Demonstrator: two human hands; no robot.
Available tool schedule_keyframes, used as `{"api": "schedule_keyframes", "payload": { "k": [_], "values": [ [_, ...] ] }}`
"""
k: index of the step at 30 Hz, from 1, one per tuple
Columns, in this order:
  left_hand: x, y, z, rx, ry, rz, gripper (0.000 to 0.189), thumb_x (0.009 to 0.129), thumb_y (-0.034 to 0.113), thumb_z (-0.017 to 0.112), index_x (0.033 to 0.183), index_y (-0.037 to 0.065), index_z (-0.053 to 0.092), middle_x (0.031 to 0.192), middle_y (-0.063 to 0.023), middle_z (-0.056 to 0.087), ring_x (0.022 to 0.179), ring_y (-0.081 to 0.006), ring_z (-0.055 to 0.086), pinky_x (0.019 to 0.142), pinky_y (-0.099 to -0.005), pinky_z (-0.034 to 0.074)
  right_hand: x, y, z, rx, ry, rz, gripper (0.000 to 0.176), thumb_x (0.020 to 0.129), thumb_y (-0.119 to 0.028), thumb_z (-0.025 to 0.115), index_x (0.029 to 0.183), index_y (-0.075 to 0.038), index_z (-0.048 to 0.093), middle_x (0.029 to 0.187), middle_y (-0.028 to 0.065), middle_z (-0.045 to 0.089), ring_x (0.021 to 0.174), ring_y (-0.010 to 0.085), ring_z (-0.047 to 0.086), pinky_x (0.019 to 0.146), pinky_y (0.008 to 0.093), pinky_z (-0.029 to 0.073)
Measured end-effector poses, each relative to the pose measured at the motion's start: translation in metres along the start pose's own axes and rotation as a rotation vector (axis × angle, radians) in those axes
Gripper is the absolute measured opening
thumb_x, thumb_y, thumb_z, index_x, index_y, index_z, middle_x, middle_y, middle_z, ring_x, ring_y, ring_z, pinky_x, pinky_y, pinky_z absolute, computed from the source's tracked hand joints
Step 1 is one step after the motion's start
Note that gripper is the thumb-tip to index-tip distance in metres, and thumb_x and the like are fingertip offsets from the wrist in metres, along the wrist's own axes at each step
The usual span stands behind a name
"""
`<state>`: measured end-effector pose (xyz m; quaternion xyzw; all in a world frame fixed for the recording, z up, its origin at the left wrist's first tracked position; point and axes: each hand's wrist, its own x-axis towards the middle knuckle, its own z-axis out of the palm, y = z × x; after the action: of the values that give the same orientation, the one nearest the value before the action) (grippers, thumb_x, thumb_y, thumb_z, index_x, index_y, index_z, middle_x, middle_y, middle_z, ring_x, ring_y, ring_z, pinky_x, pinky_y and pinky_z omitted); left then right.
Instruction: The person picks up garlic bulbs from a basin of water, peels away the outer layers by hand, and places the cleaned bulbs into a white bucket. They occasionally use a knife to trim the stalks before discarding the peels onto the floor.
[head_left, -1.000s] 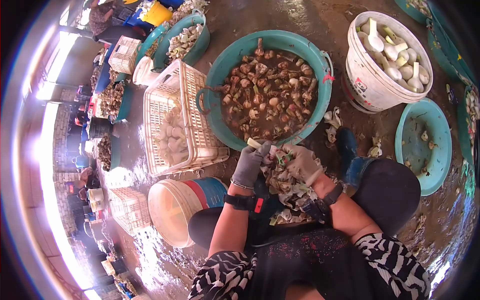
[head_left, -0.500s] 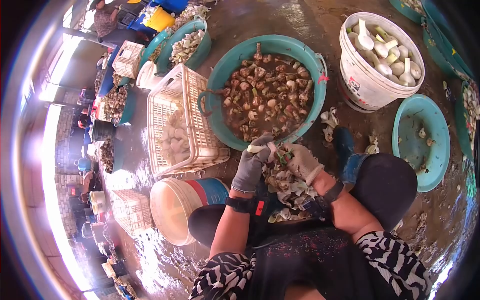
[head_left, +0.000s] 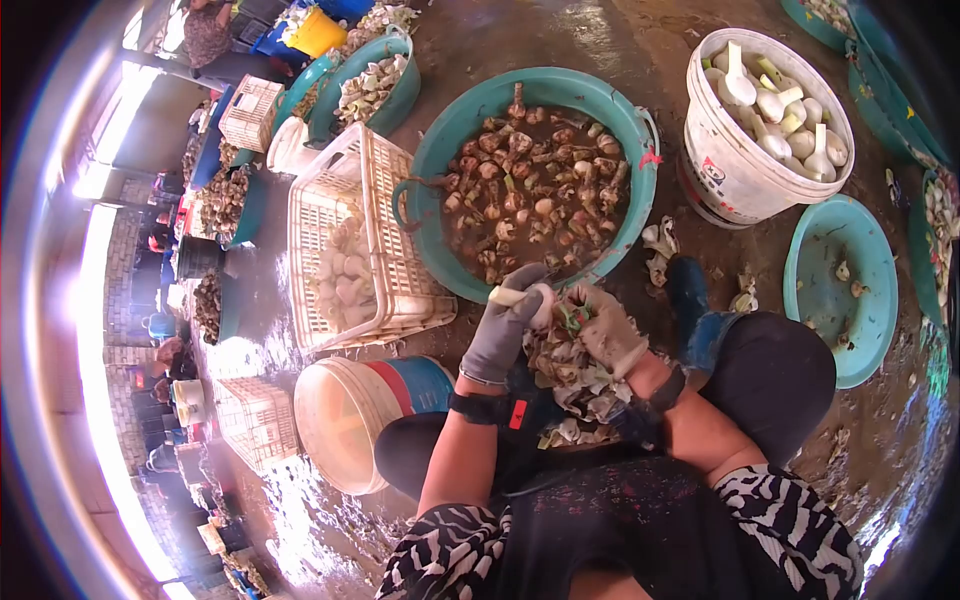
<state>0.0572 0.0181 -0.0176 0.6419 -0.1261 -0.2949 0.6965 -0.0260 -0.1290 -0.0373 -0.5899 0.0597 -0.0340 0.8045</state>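
Observation:
My left hand [head_left: 502, 328], in a grey glove, grips a pale peeled bulb [head_left: 527, 295] with a short stalk. My right hand [head_left: 610, 333], in a dirty light glove, closes on the bulb's other side, with green-tinged peel between its fingers. Both hands meet just over the near rim of a large teal basin [head_left: 640, 215] full of muddy unpeeled bulbs in brown water. Below the hands a heap of peelings [head_left: 575, 385] lies between my knees.
A white slatted crate [head_left: 385, 235] with peeled bulbs stands left of the basin. A white bucket [head_left: 735, 175] of peeled bulbs is at the back right, a smaller teal bowl [head_left: 810, 290] at right, a tipped white-and-blue bucket [head_left: 345, 415] at left. The floor is wet.
The hands have turned the bulb a little and shifted slightly; the bulb's white end now shows more clearly at the left hand's fingertips. The view has moved a bit.

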Motion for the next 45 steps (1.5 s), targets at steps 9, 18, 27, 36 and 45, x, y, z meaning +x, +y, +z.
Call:
{"api": "schedule_keyframes", "payload": {
  "k": [9,18,27,36,45],
  "values": [
    [0.004,-0.022,0.009,-0.153,0.224,-0.089,0.038,0.093,0.02,0.053,0.123,-0.002,0.05,0.107,-0.0073,0.06,0.097,-0.0152,0.058,0.086,-0.0273,0.046,0.008,0.008,0.012,-0.234,0.202,0.07,0.028,0.075,0.0,0.066,0.1,-0.001,0.052,0.082,0.0096,0.059,0.075,0.0152,0.055,0.07,0.0306,0.046],
    [0.006,-0.035,0.0,-0.642,0.054,-0.101,0.037,0.093,0.02,0.049,0.121,-0.004,0.049,0.114,-0.015,0.058,0.104,-0.0255,0.057,0.089,-0.0378,0.048,0.028,0.051,-0.005,0.514,0.382,0.247,0.007,0.086,-0.002,0.049,0.079,-0.002,0.052,0.063,0.0024,0.05,0.055,0.013,0.048,0.053,0.0278,0.042],
    [0.008,0.022,-0.066,-0.474,0.26,0.086,0.039,0.095,0.023,0.043,0.123,-0.004,0.047,0.121,-0.0175,0.054,0.115,-0.0286,0.052,0.097,-0.0403,0.045,0.011,0.116,0.0,0.313,0.034,0.381,0.012,0.088,-0.015,0.058,0.084,-0.004,0.058,0.067,0.005,0.058,0.058,0.0107,0.054,0.049,0.0268,0.043],
    [0.02,0.007,-0.024,-0.196,0.121,-0.11,0.03,0.077,0.004,0.058,0.106,-0.003,0.059,0.107,-0.0151,0.061,0.096,-0.0212,0.061,0.084,-0.0317,0.049,0.04,0.016,0.018,0.381,0.0,0.354,0.005,0.089,-0.002,0.054,0.094,-0.002,0.053,0.076,-0.0006,0.054,0.068,0.0077,0.051,0.058,0.0218,0.042],
    [0.007,0.011,-0.015,-0.737,0.027,-0.059,0.025,0.079,0.017,0.058,0.096,-0.002,0.057,0.107,-0.0234,0.06,0.103,-0.0288,0.058,0.093,-0.0364,0.046,0.017,0.112,0.003,-0.113,0.061,0.081,0.007,0.075,-0.001,0.054,0.073,-0.007,0.053,0.066,0.002,0.053,0.06,0.0111,0.046,0.056,0.0275,0.04]
  ]
}}
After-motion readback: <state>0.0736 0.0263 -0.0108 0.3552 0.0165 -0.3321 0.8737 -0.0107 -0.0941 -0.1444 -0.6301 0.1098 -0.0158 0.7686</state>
